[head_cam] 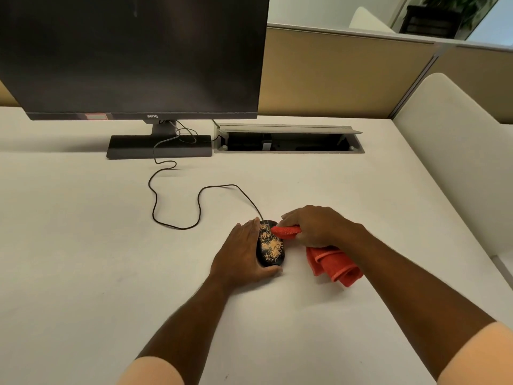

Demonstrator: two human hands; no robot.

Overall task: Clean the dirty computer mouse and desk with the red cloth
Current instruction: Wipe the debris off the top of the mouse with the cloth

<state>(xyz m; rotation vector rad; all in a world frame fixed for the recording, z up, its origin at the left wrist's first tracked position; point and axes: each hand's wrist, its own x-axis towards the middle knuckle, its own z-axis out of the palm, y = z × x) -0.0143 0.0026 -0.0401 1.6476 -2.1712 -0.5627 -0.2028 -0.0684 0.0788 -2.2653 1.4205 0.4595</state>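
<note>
A black computer mouse speckled with tan dirt lies on the white desk. My left hand cups its left side and rear, fingers along the edge and thumb at the back. My right hand is closed on the red cloth. A cloth-wrapped fingertip touches the front right of the mouse, near the buttons. The remainder of the cloth hangs bunched below my right wrist onto the desk.
The mouse cable loops across the desk to a dark monitor on its stand. An open cable tray is set into the desk behind. A white chair back stands at the right edge.
</note>
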